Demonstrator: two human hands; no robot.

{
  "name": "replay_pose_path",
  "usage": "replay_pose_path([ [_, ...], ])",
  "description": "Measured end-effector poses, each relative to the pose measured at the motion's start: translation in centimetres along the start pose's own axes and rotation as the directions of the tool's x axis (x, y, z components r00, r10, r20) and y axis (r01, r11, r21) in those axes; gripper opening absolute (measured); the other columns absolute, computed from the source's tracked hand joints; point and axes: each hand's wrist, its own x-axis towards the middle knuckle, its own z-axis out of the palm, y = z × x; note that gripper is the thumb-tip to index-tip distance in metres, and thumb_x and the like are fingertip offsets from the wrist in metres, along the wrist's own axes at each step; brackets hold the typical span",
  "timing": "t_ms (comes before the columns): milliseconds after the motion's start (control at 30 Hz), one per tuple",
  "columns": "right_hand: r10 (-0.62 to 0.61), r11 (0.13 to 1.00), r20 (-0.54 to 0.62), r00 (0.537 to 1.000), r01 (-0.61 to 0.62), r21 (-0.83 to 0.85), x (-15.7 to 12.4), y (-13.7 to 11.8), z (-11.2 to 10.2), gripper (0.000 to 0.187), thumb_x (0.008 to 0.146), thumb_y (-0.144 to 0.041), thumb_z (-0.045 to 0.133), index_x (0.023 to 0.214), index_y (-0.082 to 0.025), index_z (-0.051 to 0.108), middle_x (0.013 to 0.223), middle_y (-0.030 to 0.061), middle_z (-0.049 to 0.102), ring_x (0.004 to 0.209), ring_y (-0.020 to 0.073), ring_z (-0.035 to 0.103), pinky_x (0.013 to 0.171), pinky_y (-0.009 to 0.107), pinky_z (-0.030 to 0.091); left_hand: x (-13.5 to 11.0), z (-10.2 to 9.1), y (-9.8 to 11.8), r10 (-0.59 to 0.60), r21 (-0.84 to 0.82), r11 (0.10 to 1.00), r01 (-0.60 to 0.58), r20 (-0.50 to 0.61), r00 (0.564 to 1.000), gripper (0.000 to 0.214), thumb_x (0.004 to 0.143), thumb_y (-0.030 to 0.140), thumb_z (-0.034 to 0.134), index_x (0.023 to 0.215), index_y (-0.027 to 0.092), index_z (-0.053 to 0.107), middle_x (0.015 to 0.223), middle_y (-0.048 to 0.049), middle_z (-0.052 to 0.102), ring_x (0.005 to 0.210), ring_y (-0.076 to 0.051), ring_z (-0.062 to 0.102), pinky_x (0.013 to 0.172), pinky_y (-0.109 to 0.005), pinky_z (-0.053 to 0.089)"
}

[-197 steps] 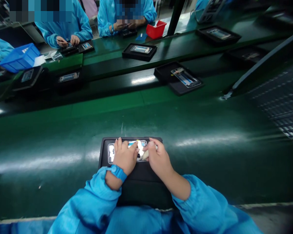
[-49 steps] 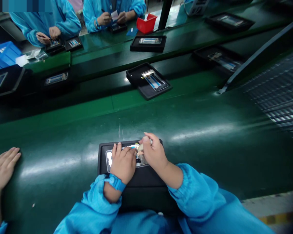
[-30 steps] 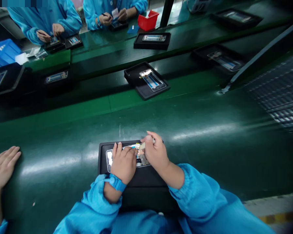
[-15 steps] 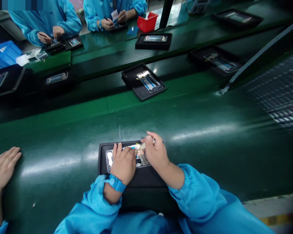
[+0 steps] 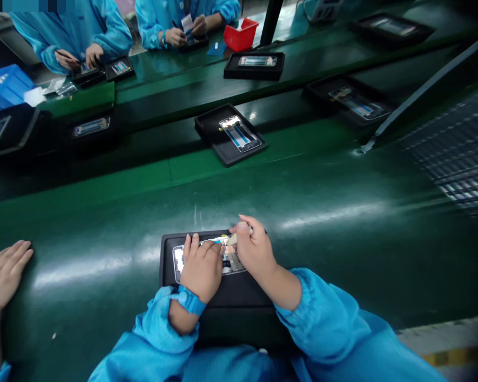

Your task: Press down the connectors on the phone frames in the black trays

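A black tray (image 5: 168,265) lies on the green bench right in front of me, with an opened phone (image 5: 178,259) in it showing its inner parts. My left hand (image 5: 201,268) rests on the phone with fingers curled down, holding it steady. My right hand (image 5: 254,251) is closed in a pinch on a small pale stick-like tool (image 5: 231,239), whose tip touches the phone's upper edge. Both arms wear blue sleeves, and a blue strap circles my left wrist.
A neighbour's hand (image 5: 2,273) lies flat on the bench at far left. On the belt beyond sit a black tray with a phone (image 5: 231,133) and several more trays. Across the line, people in blue coats work by a blue bin (image 5: 3,90) and a red box (image 5: 241,34).
The trays on the belt have drifted left. My hands have stayed on the phone, the right one shifting slightly with the tool. The neighbour's hand came into view at left.
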Motion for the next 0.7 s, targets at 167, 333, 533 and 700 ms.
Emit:
replay_pose_path([
  [167,-0.002,1.000,0.003,1.000,0.002,-0.009,0.05,0.06,0.00,0.032,0.082,-0.044,0.040,0.100,-0.019,0.049,0.071,0.0036,0.067,0.060,0.0170,0.063,0.057,0.031,0.049,0.07,-0.04,0.00,-0.005,0.001,1.000,0.005,-0.003,1.000,0.020,0.081,0.022,0.046,0.092,0.021,0.064,0.090,-0.0016,0.064,0.106,-0.031,0.047,0.098,-0.051,0.028],
  [333,0.003,1.000,0.006,1.000,-0.003,-0.018,0.06,0.03,0.00,0.033,0.082,-0.045,0.040,0.100,-0.019,0.049,0.071,0.0039,0.067,0.061,0.0172,0.063,0.058,0.031,0.049,0.04,0.00,0.05,-0.007,-0.002,1.000,0.007,-0.014,1.000,0.020,0.082,0.022,0.046,0.091,0.021,0.064,0.090,-0.0013,0.065,0.106,-0.031,0.048,0.098,-0.050,0.028],
  [533,-0.008,1.000,0.013,1.000,0.008,-0.019,0.09,0.11,-0.04,0.034,0.082,-0.046,0.039,0.100,-0.019,0.049,0.072,0.0041,0.068,0.063,0.0173,0.063,0.060,0.031,0.049,-0.02,0.03,0.02,-0.007,-0.007,1.000,0.007,-0.018,1.000,0.020,0.081,0.022,0.047,0.092,0.021,0.064,0.091,-0.0017,0.065,0.106,-0.031,0.047,0.098,-0.050,0.028],
  [700,0.009,0.999,0.013,1.000,-0.009,-0.032,0.08,0.01,-0.03,0.035,0.082,-0.046,0.038,0.100,-0.018,0.050,0.072,0.0041,0.068,0.061,0.0170,0.063,0.059,0.031,0.049,-0.01,0.07,-0.03,-0.004,-0.017,1.000,0.004,-0.024,1.000,0.019,0.081,0.022,0.048,0.091,0.021,0.064,0.090,-0.0014,0.065,0.106,-0.030,0.047,0.098,-0.050,0.028],
])
